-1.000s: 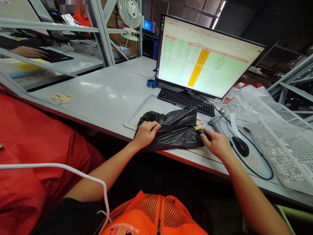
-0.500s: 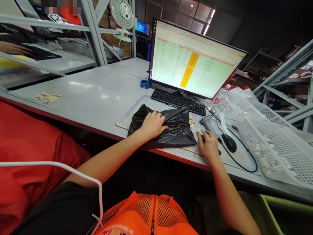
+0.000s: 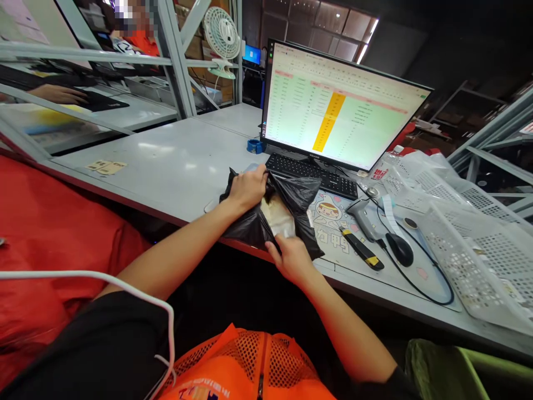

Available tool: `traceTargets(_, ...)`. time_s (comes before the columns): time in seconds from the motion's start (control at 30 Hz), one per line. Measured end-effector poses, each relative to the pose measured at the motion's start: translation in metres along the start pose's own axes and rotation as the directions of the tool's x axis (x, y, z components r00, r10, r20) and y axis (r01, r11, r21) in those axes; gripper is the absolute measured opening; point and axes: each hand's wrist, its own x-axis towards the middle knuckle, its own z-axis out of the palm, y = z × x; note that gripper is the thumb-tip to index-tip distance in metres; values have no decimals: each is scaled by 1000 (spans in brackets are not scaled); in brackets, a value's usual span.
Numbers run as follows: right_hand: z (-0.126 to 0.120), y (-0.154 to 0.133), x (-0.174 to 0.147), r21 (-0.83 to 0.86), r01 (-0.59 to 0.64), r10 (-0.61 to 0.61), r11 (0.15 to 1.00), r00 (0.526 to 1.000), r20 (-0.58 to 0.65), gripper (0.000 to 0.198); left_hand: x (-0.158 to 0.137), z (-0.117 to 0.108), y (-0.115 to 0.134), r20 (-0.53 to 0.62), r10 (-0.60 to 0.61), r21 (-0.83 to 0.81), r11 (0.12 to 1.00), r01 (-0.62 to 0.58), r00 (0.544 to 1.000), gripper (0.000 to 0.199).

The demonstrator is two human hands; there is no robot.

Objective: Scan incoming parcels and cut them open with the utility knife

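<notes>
A black plastic bag (image 3: 302,194) lies at the desk's front edge, parted down its middle. Through the gap shows something pale in clear wrapping (image 3: 277,216); its kind I cannot make out. My left hand (image 3: 249,189) is closed on the bag's left side by the upper end of the gap. At the lower end, my right hand (image 3: 293,255) has thumb and fingers closed on the bag's edge by the pale contents. To the right, a black and yellow utility knife (image 3: 361,248) lies on the printed desk mat (image 3: 333,239), apart from both hands.
Behind the bag are a keyboard (image 3: 312,173) and a monitor (image 3: 341,105). A barcode scanner (image 3: 363,218), a mouse (image 3: 398,249) and white plastic baskets (image 3: 478,261) sit to the right. A blue tape roll (image 3: 255,146) is near the monitor. Across the frame, a co-worker's hand (image 3: 58,94) rests by a mat.
The bag was closed and now gapes, showing pale contents. My right hand has left the utility knife and moved left to the bag. My left hand has gone from lying flat to gripping.
</notes>
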Motion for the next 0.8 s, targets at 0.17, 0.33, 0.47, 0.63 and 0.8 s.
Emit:
traceTargets(0.17, -6, -1, -56, 60, 86, -83, 994, 995, -55, 32, 41, 2, -33, 47, -35, 99, 995, 30, 998, 41)
traceTargets(0.33, 1, 17, -71, 160, 136, -112, 978, 982, -149, 32, 48, 22, -32, 78, 13, 90, 996, -20, 997, 29)
traceTargets(0.47, -4, 31, -74, 334, 175, -50, 926, 935, -352, 25, 21, 13, -7, -5, 490, -3, 872, -490, 872, 27)
traceTargets(0.63, -21, 46, -53, 466, 48, 179, 884, 885, -431, 31, 5, 16, 18, 381, 406, -63, 908, -415, 831, 39)
traceTargets(0.8, -4, 79, -21, 587, -113, 340, 802, 894, -291, 65, 20, 33, 11, 566, 415, -222, 909, -353, 712, 72)
